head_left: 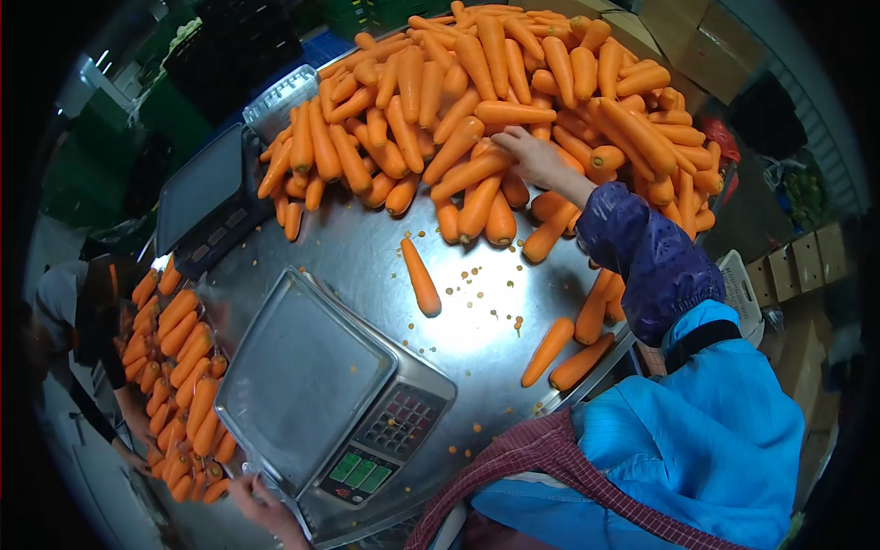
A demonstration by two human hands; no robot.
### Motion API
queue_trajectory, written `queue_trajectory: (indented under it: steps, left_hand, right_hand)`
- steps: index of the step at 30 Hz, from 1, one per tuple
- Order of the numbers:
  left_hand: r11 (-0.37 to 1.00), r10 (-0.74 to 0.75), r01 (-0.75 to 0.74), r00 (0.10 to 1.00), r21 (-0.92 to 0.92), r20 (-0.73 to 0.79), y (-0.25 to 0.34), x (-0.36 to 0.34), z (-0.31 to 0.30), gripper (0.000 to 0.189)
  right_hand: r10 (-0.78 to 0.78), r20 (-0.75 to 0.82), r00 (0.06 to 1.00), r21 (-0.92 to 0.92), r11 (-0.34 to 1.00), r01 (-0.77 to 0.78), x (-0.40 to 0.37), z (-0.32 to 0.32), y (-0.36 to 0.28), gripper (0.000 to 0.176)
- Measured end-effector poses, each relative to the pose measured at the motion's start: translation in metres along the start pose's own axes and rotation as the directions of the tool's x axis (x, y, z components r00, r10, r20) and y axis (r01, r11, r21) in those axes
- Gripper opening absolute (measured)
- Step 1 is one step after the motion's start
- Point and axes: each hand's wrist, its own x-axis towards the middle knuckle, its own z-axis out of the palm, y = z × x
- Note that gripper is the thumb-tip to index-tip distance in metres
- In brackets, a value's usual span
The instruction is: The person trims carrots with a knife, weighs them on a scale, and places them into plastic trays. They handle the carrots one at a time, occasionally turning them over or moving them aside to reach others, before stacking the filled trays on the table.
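My right hand (536, 158) is at the front of a big heap of carrots (412, 87), its fingers curled over the thick end of one carrot (469, 174). Low on the left, my left hand (261, 506) is beside the corner of a digital scale (307, 385), holding nothing that I can see, with fingers apart. The scale's metal pan is bare. Close to that hand is a second group of carrots (194, 394), laid in rows. A single carrot (421, 278) lies on the steel table (367, 247) between scale and heap.
Another scale (203, 197) stands at the table's far left, by a clear plastic tray (282, 96). A few carrots (568, 353) lie near the right edge. Another person's arm (128, 417) reaches toward the rowed carrots. Cardboard boxes (701, 46) and a white crate (741, 298) stand beyond the table.
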Motion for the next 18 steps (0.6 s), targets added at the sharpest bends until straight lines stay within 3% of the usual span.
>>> queue_trajectory:
  steps: [1, 2, 3, 4, 5, 6, 9, 10, 12, 13, 15, 16, 18]
  left_hand:
    - [0.999, 0.036, -0.031, 0.983, -0.034, 0.177, 0.012, 0.005, 0.006, 0.005]
    - [0.999, 0.033, -0.028, 0.983, -0.029, 0.178, 0.027, 0.011, 0.010, 0.005]
    - [0.996, 0.088, -0.086, 0.955, -0.021, 0.282, 0.045, 0.017, 0.014, 0.007]
    - [0.989, 0.140, -0.144, 0.912, -0.020, 0.385, 0.058, 0.020, 0.018, 0.010]
    - [0.989, 0.140, -0.144, 0.910, -0.020, 0.390, 0.067, 0.021, 0.022, 0.010]
    - [0.985, 0.170, -0.155, 0.924, -0.070, 0.343, 0.074, 0.022, 0.026, 0.012]
    - [0.965, 0.201, -0.132, 0.928, -0.227, 0.314, 0.102, 0.023, 0.041, 0.014]
    - [0.941, 0.206, -0.095, 0.922, -0.325, 0.327, 0.113, 0.023, 0.046, 0.013]
    - [0.854, 0.173, 0.060, 0.904, -0.518, 0.390, 0.130, 0.021, 0.067, 0.009]
    - [0.754, 0.156, 0.185, 0.881, -0.630, 0.446, 0.144, 0.020, 0.078, 0.015]
    - [0.612, 0.064, 0.443, 0.798, -0.655, 0.599, 0.184, 0.019, 0.092, 0.026]
    - [0.476, 0.086, 0.584, 0.713, -0.658, 0.695, 0.202, 0.020, 0.100, 0.034]
    - [0.039, 0.281, 0.747, 0.629, -0.664, 0.724, 0.228, 0.013, 0.116, 0.062]
  right_hand:
    - [-0.028, 0.000, 1.000, 0.030, 0.999, 0.028, 0.004, 0.003, 0.011, 0.053]
    - [-0.105, 0.017, 0.994, -0.012, 0.994, 0.106, 0.009, -0.001, 0.017, 0.044]
    - [-0.105, 0.020, 0.994, -0.009, 0.994, 0.105, 0.007, -0.001, 0.020, 0.044]
    - [0.184, 0.264, 0.947, 0.290, 0.921, -0.260, 0.000, -0.014, 0.011, 0.037]
    - [0.346, 0.553, 0.758, 0.444, 0.648, -0.619, -0.010, -0.029, 0.000, 0.036]
    - [0.360, 0.517, 0.777, 0.619, 0.469, -0.630, -0.030, -0.038, -0.027, 0.037]
    - [0.261, 0.666, 0.699, 0.718, 0.028, -0.695, -0.066, -0.048, -0.054, 0.038]
    - [0.259, 0.673, 0.693, 0.712, 0.025, -0.702, -0.078, -0.052, -0.063, 0.038]
    - [0.101, 0.676, 0.730, 0.735, -0.164, -0.658, -0.097, -0.056, -0.081, 0.040]
    - [0.088, 0.682, 0.726, 0.729, -0.165, -0.664, -0.105, -0.057, -0.090, 0.040]
    - [0.013, 0.649, 0.761, 0.761, -0.035, -0.648, -0.122, -0.061, -0.109, 0.042]
    - [0.022, 0.638, 0.770, 0.770, -0.014, -0.638, -0.133, -0.066, -0.128, 0.046]
    - [-0.052, 0.685, 0.727, 0.729, 0.072, -0.681, -0.158, -0.051, -0.140, 0.048]
